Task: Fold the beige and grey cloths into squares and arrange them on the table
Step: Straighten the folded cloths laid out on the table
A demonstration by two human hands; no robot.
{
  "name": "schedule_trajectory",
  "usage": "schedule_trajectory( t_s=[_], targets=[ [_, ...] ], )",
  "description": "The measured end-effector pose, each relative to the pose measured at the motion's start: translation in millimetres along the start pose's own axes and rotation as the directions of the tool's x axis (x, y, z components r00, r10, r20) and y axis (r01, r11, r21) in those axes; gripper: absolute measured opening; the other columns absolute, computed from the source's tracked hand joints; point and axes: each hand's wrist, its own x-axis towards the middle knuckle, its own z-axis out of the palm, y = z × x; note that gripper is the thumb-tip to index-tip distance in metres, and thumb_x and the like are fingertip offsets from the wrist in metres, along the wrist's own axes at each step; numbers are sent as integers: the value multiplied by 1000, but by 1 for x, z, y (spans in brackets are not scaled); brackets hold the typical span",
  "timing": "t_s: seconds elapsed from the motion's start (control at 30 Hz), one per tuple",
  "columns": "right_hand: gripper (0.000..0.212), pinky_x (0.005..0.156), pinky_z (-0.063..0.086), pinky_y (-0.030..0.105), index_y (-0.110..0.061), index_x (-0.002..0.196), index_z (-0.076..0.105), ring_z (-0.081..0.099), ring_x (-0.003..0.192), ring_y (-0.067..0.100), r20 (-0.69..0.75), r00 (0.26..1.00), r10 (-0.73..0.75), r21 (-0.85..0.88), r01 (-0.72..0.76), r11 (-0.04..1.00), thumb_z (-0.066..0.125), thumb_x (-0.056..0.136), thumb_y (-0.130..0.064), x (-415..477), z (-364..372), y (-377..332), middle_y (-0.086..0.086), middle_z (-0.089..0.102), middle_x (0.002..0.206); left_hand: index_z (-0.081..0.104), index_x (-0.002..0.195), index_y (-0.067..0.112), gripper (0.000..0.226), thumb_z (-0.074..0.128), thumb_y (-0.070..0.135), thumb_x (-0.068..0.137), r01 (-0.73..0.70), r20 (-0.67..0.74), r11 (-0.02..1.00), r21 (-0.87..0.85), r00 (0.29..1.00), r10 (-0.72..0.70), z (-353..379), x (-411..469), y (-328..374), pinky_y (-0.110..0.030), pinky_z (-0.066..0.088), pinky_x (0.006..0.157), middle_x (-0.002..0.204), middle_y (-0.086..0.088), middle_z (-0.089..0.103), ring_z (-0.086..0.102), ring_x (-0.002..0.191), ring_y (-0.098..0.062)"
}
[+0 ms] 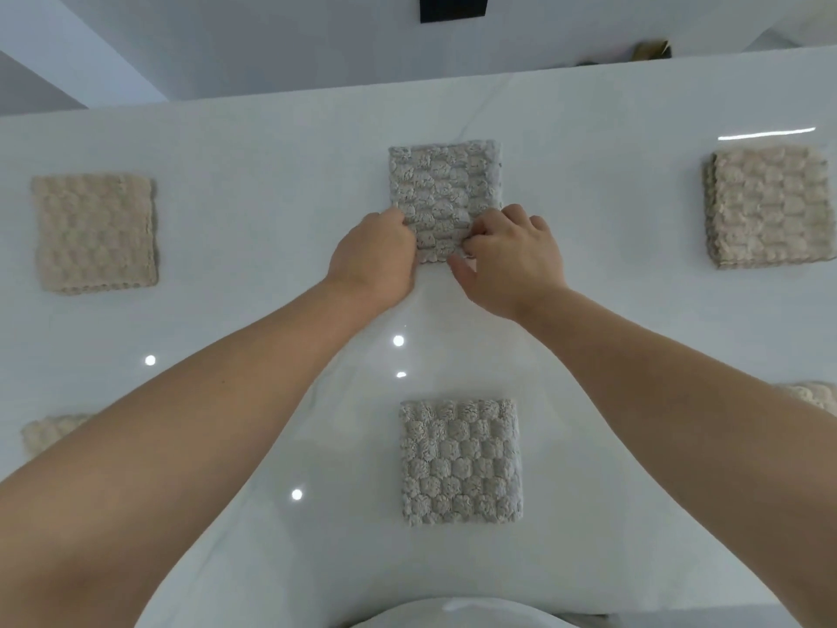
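Observation:
A folded grey cloth (444, 183) lies at the far middle of the white table (271, 174). My left hand (373, 256) grips its near left corner, fingers curled under the edge. My right hand (507, 260) pinches its near right corner. A second grey cloth (459, 462), folded square, lies near me in the middle. A folded beige cloth (95, 233) lies at the far left and another beige cloth (770, 206) at the far right. Two more beige cloths (50, 432) (815, 394) show partly behind my forearms at the near left and near right.
The glossy tabletop reflects several ceiling lights. Its far edge (317, 90) runs across the top, with a white wall beyond and a small dark object (652, 49) at the back right.

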Motion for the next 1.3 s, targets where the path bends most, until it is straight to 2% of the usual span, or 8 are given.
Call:
schedule_trajectory(
  t_s=[0.1, 0.3, 0.47, 0.8, 0.93, 1.03, 1.17, 1.3],
  targets=[
    [37, 87, 50, 43, -21, 89, 78, 57, 105, 32, -32, 990, 140, 162, -133, 978, 49, 96, -44, 16, -15, -2, 2, 68, 106, 63, 82, 10, 32, 56, 37, 98, 246, -67, 944, -218, 962, -266, -13, 20, -1, -32, 39, 65, 89, -10, 57, 58, 78, -27],
    [35, 92, 50, 43, -20, 131, 60, 49, 125, 29, 6, 962, 273, 275, -264, 924, 47, 100, -27, 54, -28, 15, 5, 52, 136, 52, 126, 8, 35, 54, 33, 102, 477, -16, 686, -550, 815, -580, -22, 59, -17, -27, 36, 79, 121, -8, 59, 54, 101, -21],
    [45, 94, 51, 44, -23, 144, 49, 53, 125, 32, 219, 941, 258, 183, -299, 936, 47, 99, -22, 78, -34, 21, 4, 43, 146, 61, 119, 14, 24, 51, 29, 102, 404, -12, 723, -561, 869, -494, -25, 79, -25, -24, 39, 79, 113, -4, 65, 62, 104, -23],
    [44, 73, 45, 41, -22, 139, 47, 56, 112, 35, 293, 909, 296, 29, -318, 948, 48, 95, -14, 88, -26, 12, 8, 38, 139, 55, 114, 7, 24, 49, 3, 91, 473, 26, 725, -500, 845, -534, -27, 80, -25, -34, 42, 75, 113, -9, 58, 58, 97, -27],
    [57, 101, 41, 47, -20, 155, 31, 38, 137, 32, 169, 968, 187, -8, -188, 982, 46, 101, -27, 76, -30, 18, 5, 26, 161, 53, 125, 7, 47, 54, -4, 80, 210, -236, 972, -101, 944, -229, -27, 64, -8, -44, 48, 79, 133, -12, 49, 56, 103, -33],
    [61, 117, 26, 46, -15, 161, 19, 23, 151, 27, 192, 979, 66, -62, -55, 997, 32, 106, -38, 62, -25, 29, 1, 13, 169, 48, 142, 7, 49, 54, 24, 96, -66, -237, 997, 47, 969, 76, -12, 55, -7, -45, 42, 102, 152, -11, 44, 47, 132, -32],
    [66, 126, -1, 51, -21, 161, -13, -11, 156, 20, 469, 881, 62, -119, -6, 993, 13, 107, -48, 58, -15, 44, -8, -19, 168, 21, 160, 14, 64, 35, 45, 106, -29, 47, 997, 68, 999, 25, -3, 50, -10, -46, 20, 122, 169, -3, 16, 15, 155, -21],
    [64, 127, 5, 45, -16, 163, 5, 2, 157, 19, 322, 947, -10, -71, 35, 997, 27, 107, -39, 60, -26, 40, -1, 2, 171, 27, 158, 10, 67, 53, 31, 100, -24, 24, 999, 47, 999, 23, -16, 48, -6, -44, 16, 124, 168, -10, 18, 18, 154, -28]
  ],
)
